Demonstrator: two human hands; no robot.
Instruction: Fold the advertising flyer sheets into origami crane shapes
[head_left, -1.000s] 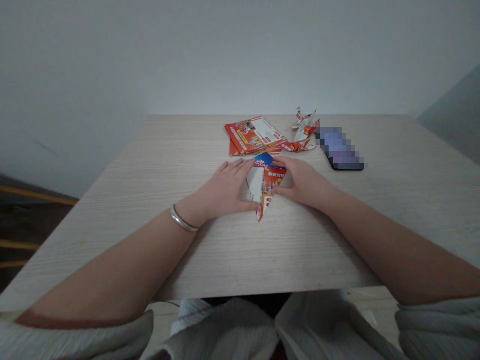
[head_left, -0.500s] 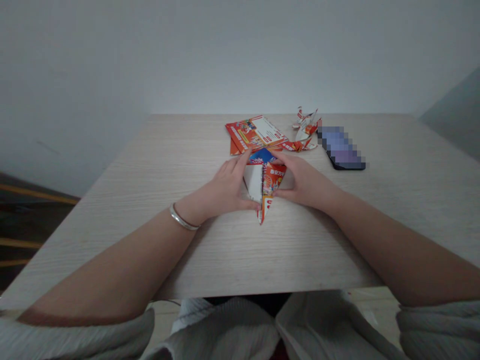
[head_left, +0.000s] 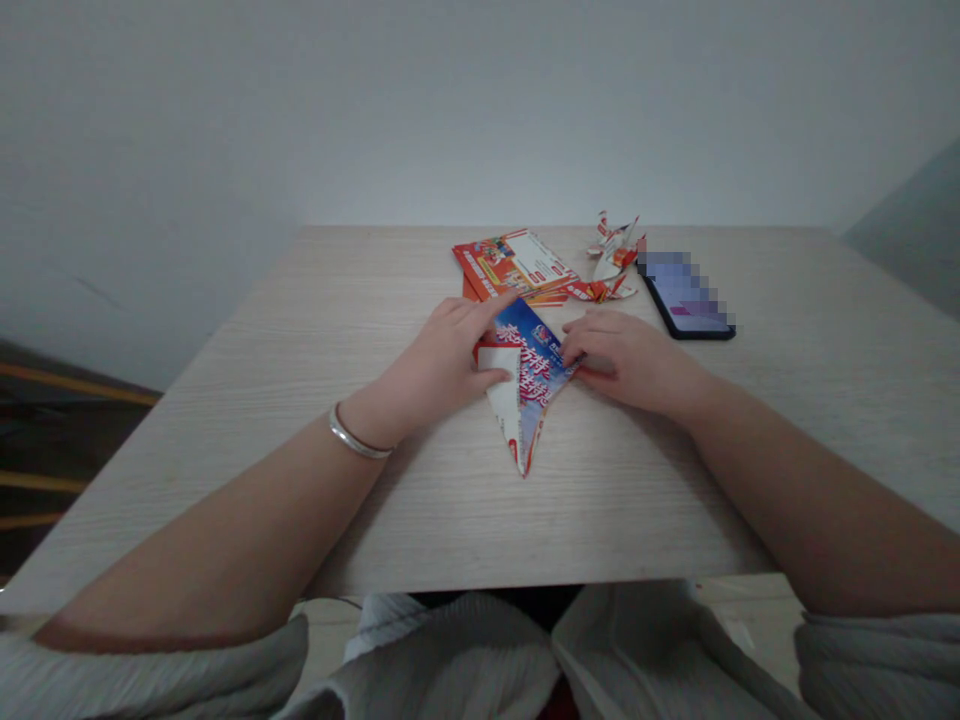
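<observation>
A folded paper, printed in blue, red and white, lies on the wooden table with its point toward me. My left hand grips its left side, thumb on the white flap and fingers along the upper edge. From the other side my right hand pinches the paper's right corner with curled fingers. A silver bangle sits on my left wrist.
Behind the hands lie a stack of red printed leaflets and some small folded paper figures. A phone lies to the right of them. The table's near edge is close to my lap. A plain wall stands behind.
The top flap has been folded down, so a blue printed face now shows where red showed. The paper's point has moved slightly toward me. Both hands have shifted with it.
</observation>
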